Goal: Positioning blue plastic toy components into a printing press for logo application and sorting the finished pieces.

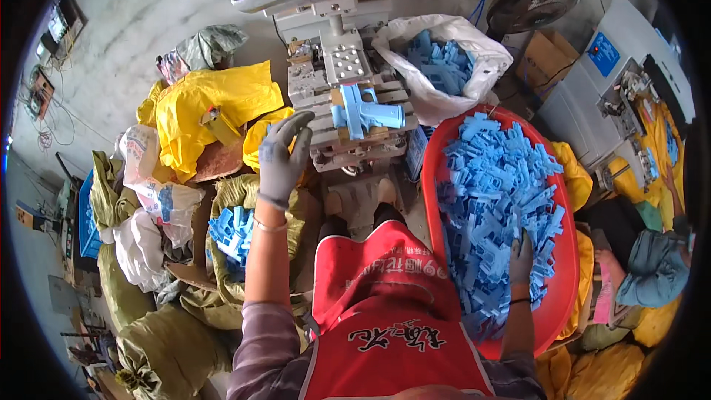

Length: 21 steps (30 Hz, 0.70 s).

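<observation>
My left hand [284,154], in a grey glove, is raised just left of the machine's slotted bed, its fingers apart and nothing in them. On that bed [305,111] lies a light blue plastic toy pistol piece [362,112], on a fixture under a metal press plate [346,67]. My right hand [521,258], also gloved, reaches into a heap of blue toy pistol pieces [489,178] that fills a large red tub [431,200]. Its fingers are partly hidden among the pieces, so what they hold does not show.
A white sack [404,33] of blue pieces stands behind the tub. To the left are an olive sack [296,233] with more pieces, yellow cloth [215,104] and white bags [137,241]. A fan [533,4] stands at the back; another person [655,270] sits far right.
</observation>
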Motion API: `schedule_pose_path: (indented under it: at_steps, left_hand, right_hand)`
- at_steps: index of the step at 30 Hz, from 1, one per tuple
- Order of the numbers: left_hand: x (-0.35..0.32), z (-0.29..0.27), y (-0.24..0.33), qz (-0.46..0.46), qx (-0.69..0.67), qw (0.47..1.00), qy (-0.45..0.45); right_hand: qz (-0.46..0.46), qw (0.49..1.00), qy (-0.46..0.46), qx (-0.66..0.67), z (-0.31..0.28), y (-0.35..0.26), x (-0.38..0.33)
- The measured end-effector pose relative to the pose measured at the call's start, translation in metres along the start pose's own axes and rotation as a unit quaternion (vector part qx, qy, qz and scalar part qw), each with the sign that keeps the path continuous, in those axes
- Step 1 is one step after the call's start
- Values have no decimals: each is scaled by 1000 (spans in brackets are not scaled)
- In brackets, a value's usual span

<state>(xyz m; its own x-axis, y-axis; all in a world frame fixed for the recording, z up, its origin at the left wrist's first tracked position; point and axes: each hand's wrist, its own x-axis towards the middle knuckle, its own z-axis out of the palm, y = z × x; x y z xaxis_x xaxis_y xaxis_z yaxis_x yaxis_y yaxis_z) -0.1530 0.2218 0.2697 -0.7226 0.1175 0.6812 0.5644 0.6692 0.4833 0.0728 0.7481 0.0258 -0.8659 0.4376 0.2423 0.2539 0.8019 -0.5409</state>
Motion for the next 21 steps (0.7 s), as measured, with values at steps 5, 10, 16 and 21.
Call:
schedule_pose_path:
  at_steps: [5, 10, 16, 21]
  left_hand:
    - [7, -78, 97, 153, -115, 981, 4]
    - [-23, -133, 214, 49, -43, 981, 183]
    - [-2, -168, 180, 440, -420, 789, 89]
    - [-23, -133, 151, 205, -20, 969, 134]
  right_hand:
    - [23, 996, 87, 0, 5, 12, -5]
    - [183, 962, 71, 187, 21, 34, 3]
    - [207, 899, 12, 386, 35, -12, 2]
    - [190, 887, -1, 420, 26, -65, 11]
